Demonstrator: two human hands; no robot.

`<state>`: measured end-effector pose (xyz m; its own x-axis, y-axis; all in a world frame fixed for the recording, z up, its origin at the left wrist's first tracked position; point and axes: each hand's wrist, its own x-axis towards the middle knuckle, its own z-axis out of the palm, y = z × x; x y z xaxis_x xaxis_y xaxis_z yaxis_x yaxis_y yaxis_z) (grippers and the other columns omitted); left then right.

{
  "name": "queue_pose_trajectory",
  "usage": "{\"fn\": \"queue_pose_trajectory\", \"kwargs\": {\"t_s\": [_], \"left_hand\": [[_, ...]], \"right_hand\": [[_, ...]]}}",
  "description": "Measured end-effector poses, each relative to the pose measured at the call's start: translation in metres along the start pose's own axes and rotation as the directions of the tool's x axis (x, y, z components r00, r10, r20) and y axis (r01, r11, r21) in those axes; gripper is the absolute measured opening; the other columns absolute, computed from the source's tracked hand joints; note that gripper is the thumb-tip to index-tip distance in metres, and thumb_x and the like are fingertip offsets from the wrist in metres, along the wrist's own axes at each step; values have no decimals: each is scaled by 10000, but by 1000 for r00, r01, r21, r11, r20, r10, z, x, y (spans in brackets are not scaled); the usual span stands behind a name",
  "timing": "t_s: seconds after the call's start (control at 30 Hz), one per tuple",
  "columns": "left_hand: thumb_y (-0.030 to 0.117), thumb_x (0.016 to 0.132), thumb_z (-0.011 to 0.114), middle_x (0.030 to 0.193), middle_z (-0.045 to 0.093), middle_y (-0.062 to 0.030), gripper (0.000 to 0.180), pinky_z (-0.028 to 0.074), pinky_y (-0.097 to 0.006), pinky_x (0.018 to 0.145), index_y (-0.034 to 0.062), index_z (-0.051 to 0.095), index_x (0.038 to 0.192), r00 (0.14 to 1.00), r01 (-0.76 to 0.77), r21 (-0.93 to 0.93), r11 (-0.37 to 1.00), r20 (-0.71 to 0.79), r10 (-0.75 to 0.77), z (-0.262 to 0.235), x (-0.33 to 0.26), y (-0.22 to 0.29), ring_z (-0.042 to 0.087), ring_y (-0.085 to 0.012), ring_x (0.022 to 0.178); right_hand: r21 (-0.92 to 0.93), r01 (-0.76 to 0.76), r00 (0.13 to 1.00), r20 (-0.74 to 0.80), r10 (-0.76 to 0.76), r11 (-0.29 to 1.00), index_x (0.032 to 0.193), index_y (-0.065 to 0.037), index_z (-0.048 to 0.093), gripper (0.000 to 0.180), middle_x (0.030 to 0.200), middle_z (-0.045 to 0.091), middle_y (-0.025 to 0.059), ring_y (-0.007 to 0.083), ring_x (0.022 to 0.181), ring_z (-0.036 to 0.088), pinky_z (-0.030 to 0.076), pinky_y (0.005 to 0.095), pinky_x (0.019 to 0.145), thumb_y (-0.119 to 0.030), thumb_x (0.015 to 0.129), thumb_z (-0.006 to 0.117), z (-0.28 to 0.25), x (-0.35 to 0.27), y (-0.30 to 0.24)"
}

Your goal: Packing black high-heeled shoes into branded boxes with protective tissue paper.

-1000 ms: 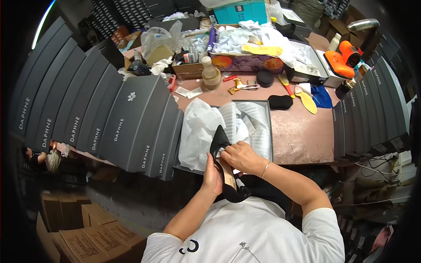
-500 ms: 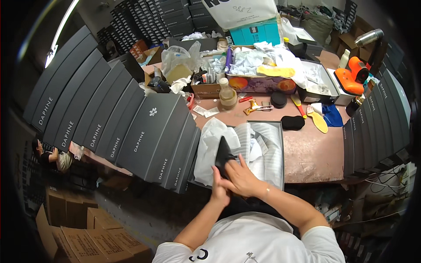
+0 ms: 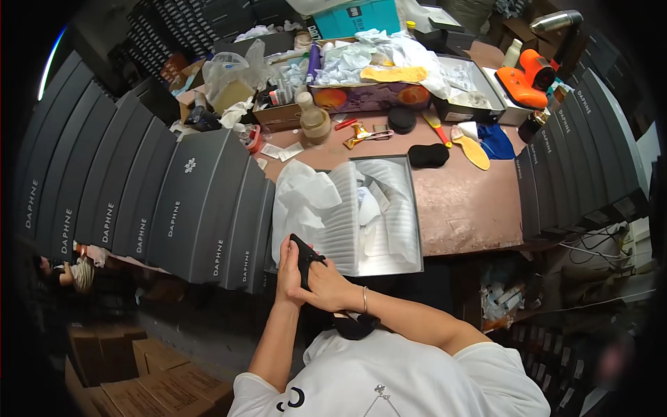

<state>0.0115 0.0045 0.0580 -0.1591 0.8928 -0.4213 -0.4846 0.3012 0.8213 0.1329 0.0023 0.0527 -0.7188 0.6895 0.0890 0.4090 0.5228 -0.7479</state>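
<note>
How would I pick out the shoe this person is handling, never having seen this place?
Find the open grey box of white wrapping on the table. Just in front of its left part, the left hand supports the black shoe, with the right hand against it. Unlike the rounded black object lying on the table, this shoe sits between two hands.

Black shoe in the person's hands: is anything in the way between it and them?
Nothing visible: the left hand is against the black shoe, and the right hand lies over it, hiding part of the contact.
</note>
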Motion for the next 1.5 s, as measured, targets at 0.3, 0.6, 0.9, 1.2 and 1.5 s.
{"fn": "queue_pose_trajectory", "kwargs": {"t_s": [0.3, 0.6, 0.9, 1.2, 1.5], "left_hand": [[359, 1007, 436, 999, 556, -88, 397, 539, -323, 739, 135, 407, 1332, 998, -46, 81, 996, -30, 49, 11, -30, 4, 597, -159, 827], [328, 1016, 409, 990, 567, -86, 416, 531, -331, 788, 74, 396, 1345, 998, 35, 28, 999, 57, -36, 30, -24, 4, 603, -178, 875], [283, 1009, 425, 1014, 588, -103, 420, 562, -356, 720, 76, 397, 1373, 989, 58, -76, 995, 140, -47, 20, -6, 8, 624, -186, 871], [265, 1018, 415, 952, 576, -50, 351, 502, -263, 760, 84, 414, 1319, 997, -59, 85, 995, 54, 55, 16, -26, 14, 592, -127, 856], [248, 1010, 428, 1000, 581, -68, 389, 491, -274, 793, 80, 396, 1359, 990, 67, 35, 997, 123, -71, 27, -27, -11, 583, -132, 880]], "right_hand": [[361, 131, 946, 232, -225, 923, 1008, 113, 539, 614, 1054, 504, 272, 361, 993, 487, 344, 449, 933, -485, 963, 405, -51, -30, -9], [44, -3, 991, -136, 9, 999, 735, 74, 555, 647, 776, 537, 237, 392, 823, 512, 321, 507, 945, -515, 951, 397, -12, -31, -9], [34, 9, 996, -89, -6, 999, 1211, -29, 575, 408, 1504, 203, 256, 438, 1390, 187, 252, 607, 1040, -308, 914, 559, -85, -80, -9], [84, -227, 971, -60, 233, 970, 1268, 196, 358, 504, 1544, 60, 255, 434, 1432, 44, 107, 640, 1088, -69, 844, 425, -8, -6, -6], [21, -295, 955, -2, 295, 955, 1298, 33, 472, 509, 1538, 22, 279, 449, 1429, 17, 94, 660, 1075, -307, 922, 433, -29, -52, 0]]}}
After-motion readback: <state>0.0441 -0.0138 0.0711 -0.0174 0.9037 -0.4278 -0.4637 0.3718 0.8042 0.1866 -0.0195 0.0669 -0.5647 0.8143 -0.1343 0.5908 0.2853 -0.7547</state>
